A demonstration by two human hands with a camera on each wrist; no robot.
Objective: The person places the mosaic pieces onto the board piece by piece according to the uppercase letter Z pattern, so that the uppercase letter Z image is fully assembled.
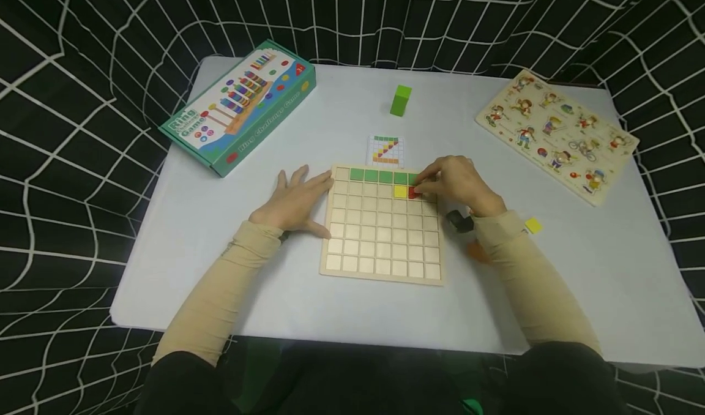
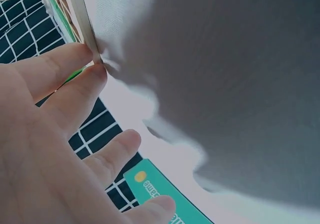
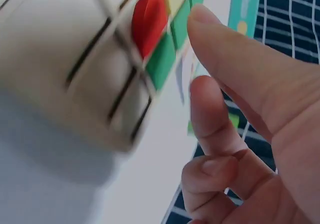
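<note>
A wooden grid board (image 1: 382,243) lies flat on the white table. Along its top row runs a line of green tiles (image 1: 371,175). Below their right end sit a yellow tile (image 1: 400,191) and a red tile (image 1: 411,193); the red tile (image 3: 149,21) looks slightly tilted in the right wrist view. My right hand (image 1: 459,181) is over the board's upper right corner, thumb and forefinger beside the red tile with a gap between them. With fingers spread, my left hand (image 1: 292,201) rests at the board's left edge, its fingertips (image 2: 96,73) touching the side.
A printed pattern card (image 1: 386,151) lies just beyond the board, with green blocks (image 1: 401,100) farther back. At the left is a ring game box (image 1: 242,106), at the right a picture puzzle board (image 1: 556,136). A loose yellow tile (image 1: 533,225) lies by the right forearm. White netting surrounds the table.
</note>
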